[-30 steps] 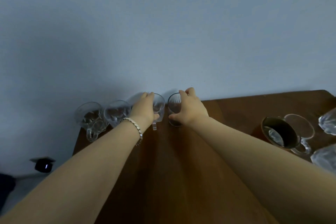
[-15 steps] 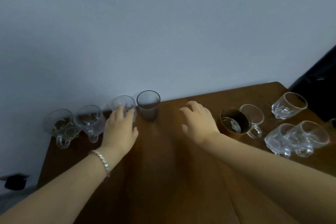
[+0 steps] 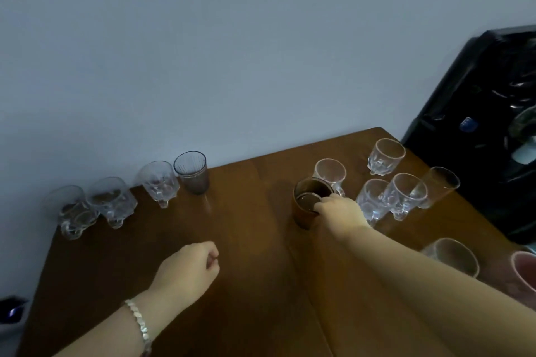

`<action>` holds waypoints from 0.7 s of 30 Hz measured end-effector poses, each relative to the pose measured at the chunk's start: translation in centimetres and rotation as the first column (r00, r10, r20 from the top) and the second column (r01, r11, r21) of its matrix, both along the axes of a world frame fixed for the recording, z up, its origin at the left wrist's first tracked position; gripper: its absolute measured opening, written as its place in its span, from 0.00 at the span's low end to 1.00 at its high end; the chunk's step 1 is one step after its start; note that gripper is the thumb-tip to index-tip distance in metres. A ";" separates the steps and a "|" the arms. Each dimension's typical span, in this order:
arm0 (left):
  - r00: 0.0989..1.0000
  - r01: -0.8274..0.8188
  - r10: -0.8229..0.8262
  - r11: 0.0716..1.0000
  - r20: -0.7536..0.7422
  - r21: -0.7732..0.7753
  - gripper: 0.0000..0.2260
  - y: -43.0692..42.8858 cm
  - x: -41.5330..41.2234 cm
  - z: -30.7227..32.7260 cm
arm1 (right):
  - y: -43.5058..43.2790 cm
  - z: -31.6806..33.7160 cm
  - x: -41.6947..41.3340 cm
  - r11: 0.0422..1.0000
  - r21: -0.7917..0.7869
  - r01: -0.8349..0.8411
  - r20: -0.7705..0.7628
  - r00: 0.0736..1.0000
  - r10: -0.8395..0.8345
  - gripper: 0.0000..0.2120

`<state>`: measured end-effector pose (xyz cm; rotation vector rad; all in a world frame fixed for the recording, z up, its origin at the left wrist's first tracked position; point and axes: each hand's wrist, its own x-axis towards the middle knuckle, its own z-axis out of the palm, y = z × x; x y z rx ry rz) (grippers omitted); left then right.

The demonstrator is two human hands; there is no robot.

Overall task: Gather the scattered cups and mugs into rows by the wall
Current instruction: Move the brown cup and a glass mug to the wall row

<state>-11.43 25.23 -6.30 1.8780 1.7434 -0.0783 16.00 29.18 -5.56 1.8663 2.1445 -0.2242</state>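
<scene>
Along the wall at the left stands a row: three clear glass mugs (image 3: 111, 201) and a dark ribbed tumbler (image 3: 193, 172) at its right end. My right hand (image 3: 339, 211) grips the rim of a brown glass mug (image 3: 304, 206) in the middle of the wooden table (image 3: 255, 269). Behind and to the right of it stand several clear glass mugs (image 3: 401, 195) and a tall glass (image 3: 438, 185), scattered. My left hand (image 3: 188, 269) hovers over the table near the front, fingers curled, holding nothing.
A clear cup (image 3: 452, 255) and a pink cup (image 3: 525, 269) stand at the right edge near my right forearm. A black appliance (image 3: 478, 124) stands beyond the table's right side. The table's left edge runs close to the mug row.
My right hand has moved right and closed on the brown mug's rim. My left hand has pulled back from the clear mug in the row and curled shut. The view has swung right.
</scene>
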 end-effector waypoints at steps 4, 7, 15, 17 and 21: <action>1.000 0.024 -0.023 1.000 0.019 -0.016 0.12 -1.5 4.6 0.4 | -3.6 0.4 4.2 0.983 -0.095 -0.159 0.035 0.986 0.163 0.15; 0.999 0.009 -0.009 1.000 0.034 0.003 0.12 -2.0 8.1 0.8 | -5.2 0.1 7.0 0.977 -0.093 -0.193 -0.013 0.981 0.192 0.13; 0.995 -0.087 0.088 0.996 0.036 -0.020 0.13 -0.4 14.8 1.5 | -2.7 -1.4 7.5 0.988 -0.147 -0.044 -0.415 0.910 -0.022 0.41; 0.992 -0.119 0.119 0.993 0.033 -0.007 0.13 1.0 16.4 1.5 | -2.3 -1.7 8.3 0.986 -0.163 -0.046 -0.446 0.895 -0.032 0.50; 0.980 -0.182 0.178 0.983 0.087 0.033 0.23 5.5 20.7 0.8 | -1.7 -1.2 11.3 0.977 -0.212 -0.014 -0.478 0.874 -0.092 0.52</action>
